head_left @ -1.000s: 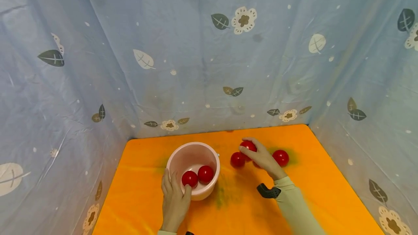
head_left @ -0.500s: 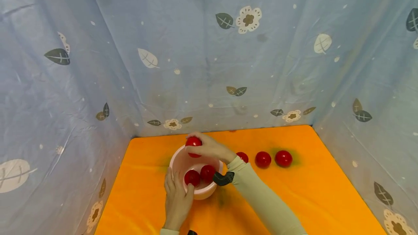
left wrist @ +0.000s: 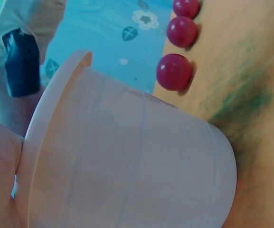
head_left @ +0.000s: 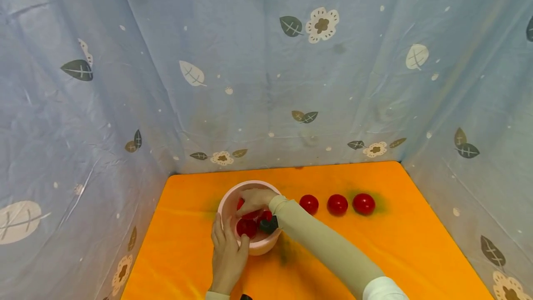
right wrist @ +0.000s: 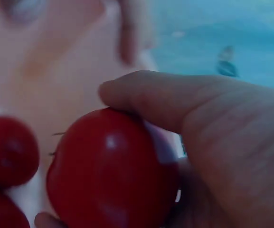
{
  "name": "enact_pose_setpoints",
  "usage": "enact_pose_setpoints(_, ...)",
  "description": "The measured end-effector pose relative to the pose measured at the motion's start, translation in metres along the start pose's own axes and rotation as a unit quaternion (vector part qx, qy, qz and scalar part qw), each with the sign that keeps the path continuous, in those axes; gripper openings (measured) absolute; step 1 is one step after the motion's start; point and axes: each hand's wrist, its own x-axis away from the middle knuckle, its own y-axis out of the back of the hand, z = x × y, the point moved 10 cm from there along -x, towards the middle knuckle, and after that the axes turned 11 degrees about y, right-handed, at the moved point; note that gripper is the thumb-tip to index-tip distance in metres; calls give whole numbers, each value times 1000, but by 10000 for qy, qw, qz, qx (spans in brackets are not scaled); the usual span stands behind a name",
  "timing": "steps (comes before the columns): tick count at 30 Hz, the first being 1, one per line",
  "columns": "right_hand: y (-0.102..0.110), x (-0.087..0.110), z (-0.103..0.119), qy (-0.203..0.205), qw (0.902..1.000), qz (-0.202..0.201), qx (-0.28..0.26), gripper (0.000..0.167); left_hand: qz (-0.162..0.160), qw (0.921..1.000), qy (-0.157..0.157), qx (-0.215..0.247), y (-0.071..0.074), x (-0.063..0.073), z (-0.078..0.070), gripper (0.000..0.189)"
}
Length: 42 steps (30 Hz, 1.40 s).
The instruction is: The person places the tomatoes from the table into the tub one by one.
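A pink bucket [head_left: 260,248] stands on the table, and my left hand [head_left: 229,258] grips its near left rim. In the left wrist view the bucket's pale outer wall [left wrist: 141,156] fills the middle. My right hand [head_left: 255,199] is down inside the bucket, holding a red tomato [right wrist: 113,166] between thumb and fingers. Beside it in the right wrist view are two more tomatoes, one upper [right wrist: 8,152] and one lower [right wrist: 1,211]. From the head view, the right hand and wrist partly cover the bucket's contents.
Right of the bucket, three tomatoes lie in a row on the orange tabletop [head_left: 325,253]: a near one [head_left: 309,204], a middle one [head_left: 337,205] and a far one [head_left: 364,203]. A blue patterned curtain [head_left: 266,82] encloses the table's back and sides.
My right hand has carried a tomato leftward from the row on the table, over the rim and down into the bucket. The left hand has stayed on the rim.
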Motion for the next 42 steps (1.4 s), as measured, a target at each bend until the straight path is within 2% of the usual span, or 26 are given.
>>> enact_pose_setpoints(3,-1,-3,-3,-318,9948,109,956,40,-53,10000,-80,21,2,1,-1,64)
enact_pose_setpoints(8,-6,-5,-4,-649,9889,71,1337,22,-57,9999,-92,1,2,2,-1,64)
enact_pose_setpoints(13,-10,-7,-5,-719,9888,39,1305,23,-29,10000,-20,9,2,2,0,65)
enact_pose_setpoints(22,-19,-9,-21,-897,9874,22,1301,22,-74,10000,-8,48,1,1,1,66)
enact_pose_setpoints(33,-23,-12,-20,-1000,9760,157,1929,23,-31,10000,28,45,2,1,1,64)
enact_pose_setpoints(38,-24,-9,-20,-1019,9797,225,1710,21,-53,9999,-25,107,2,2,1,63)
enact_pose_setpoints(42,-19,-8,-15,-873,9813,208,1703,22,-34,9999,-5,109,2,1,1,63)
